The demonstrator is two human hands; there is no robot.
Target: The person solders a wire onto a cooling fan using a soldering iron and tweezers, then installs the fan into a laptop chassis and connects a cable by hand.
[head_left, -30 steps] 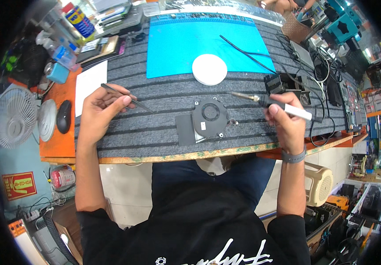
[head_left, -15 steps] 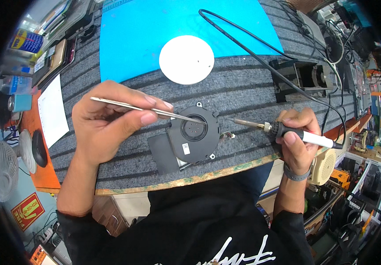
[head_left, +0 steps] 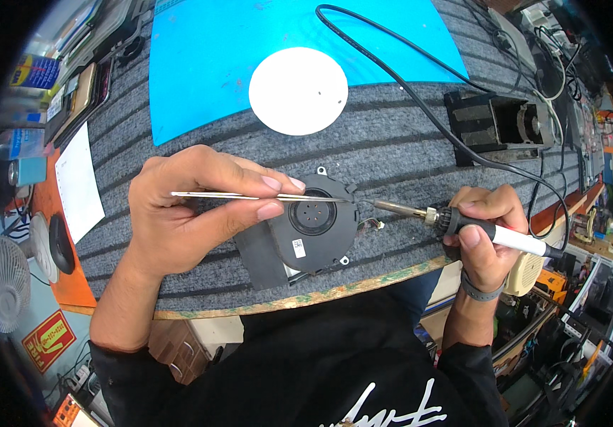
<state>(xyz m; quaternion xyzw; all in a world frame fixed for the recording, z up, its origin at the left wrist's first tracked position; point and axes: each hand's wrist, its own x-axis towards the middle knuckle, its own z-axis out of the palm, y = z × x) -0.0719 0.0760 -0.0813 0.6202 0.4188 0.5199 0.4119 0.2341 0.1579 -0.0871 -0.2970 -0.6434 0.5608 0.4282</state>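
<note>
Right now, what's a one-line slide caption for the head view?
Left hand with tweezers over a black blower fan, right hand pointing a soldering iron toward it, on a striped grey surface.

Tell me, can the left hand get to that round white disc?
Probably yes: the white disc lies just beyond the left hand, with nothing standing between, though that hand holds tweezers.

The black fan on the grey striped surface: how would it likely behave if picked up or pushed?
The black fan looks flat and wide, so it would probably slide rather than roll or tip. Its dark flap looks like thin sheet and may bend. The short wire lead seems slender, so possibly fragile if snagged.
</note>
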